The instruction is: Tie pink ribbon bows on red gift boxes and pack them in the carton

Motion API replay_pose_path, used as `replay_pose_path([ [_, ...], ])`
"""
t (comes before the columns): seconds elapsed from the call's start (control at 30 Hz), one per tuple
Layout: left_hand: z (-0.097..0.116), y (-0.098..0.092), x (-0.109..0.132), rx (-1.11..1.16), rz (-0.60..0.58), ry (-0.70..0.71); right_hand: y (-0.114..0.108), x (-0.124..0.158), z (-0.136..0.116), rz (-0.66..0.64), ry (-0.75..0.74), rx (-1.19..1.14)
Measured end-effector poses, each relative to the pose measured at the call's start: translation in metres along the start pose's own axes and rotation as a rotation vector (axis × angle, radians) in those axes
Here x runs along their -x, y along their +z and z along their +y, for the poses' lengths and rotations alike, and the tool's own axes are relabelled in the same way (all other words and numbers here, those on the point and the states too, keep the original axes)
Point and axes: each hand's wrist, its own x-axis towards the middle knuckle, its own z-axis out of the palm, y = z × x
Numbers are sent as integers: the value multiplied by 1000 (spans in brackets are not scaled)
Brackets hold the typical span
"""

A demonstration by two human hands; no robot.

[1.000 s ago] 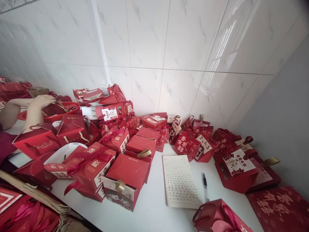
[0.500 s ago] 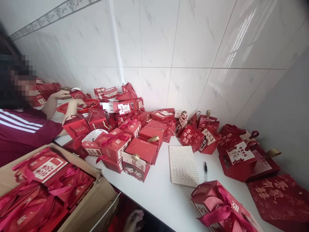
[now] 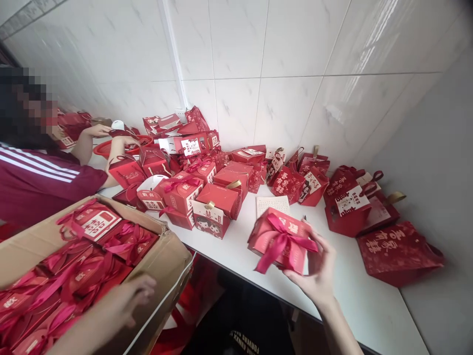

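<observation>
A red gift box (image 3: 264,234) tied with a magenta ribbon bow is gripped by my right hand (image 3: 320,261), above the front of the white table. Its thumb lies under the near edge and the fingers are on the right side. My left hand (image 3: 138,296), slightly blurred, hovers over the near wall of a cardboard carton (image 3: 172,251) with loosely bent fingers apart and nothing in them. Packed inside the carton are several ribbon-tied red boxes (image 3: 99,222). Behind the held box lies a handwritten notebook (image 3: 273,203), partly covered by it.
Several red boxes (image 3: 216,197) crowd the middle of the white table (image 3: 229,251). More red boxes and bags (image 3: 399,251) stand along the right. At the left, a co-worker (image 3: 44,182) in a maroon striped top reaches over a red basket (image 3: 148,140). A tiled wall (image 3: 236,44) rises behind.
My right hand has lifted the ribboned box and brought it left, over the notebook's near part. My left hand has moved left, from below the table edge to the carton. The view has tilted down.
</observation>
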Motion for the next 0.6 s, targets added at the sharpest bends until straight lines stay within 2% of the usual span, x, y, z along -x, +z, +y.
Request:
replay_pose_path([
  [0.07, 34, -18, -3, -16, 67, 59, 7, -9, -7, -90, -25, -41],
  [0.1, 53, -22, -6, -30, 121, 143, 10, -12, -10, -129, -37, -46],
  [0.13, 71, -22, -11, -65, 196, 275, 12, -16, -14, -163, -49, -42],
  [0.17, 89, -17, -15, -26, 199, 423, 14, -19, -17, -197, -57, -34],
  [0.23, 118, 2, -24, 118, 23, 692, 15, -26, -23, -247, -71, -18],
  [0.3, 140, 26, -30, 223, -34, 843, 15, -32, -29, -272, -100, -5],
  [0.4, 160, 57, -31, 239, 120, 871, 13, -38, -36, -275, -169, 32],
  [0.47, 168, 71, -27, 228, 231, 894, 12, -39, -37, -260, -189, 55],
  [0.53, 173, 80, -24, 256, 334, 1014, 12, -39, -38, -235, -179, 58],
  [0.6, 174, 86, -20, 292, 449, 1219, 12, -37, -39, -206, -159, 50],
])
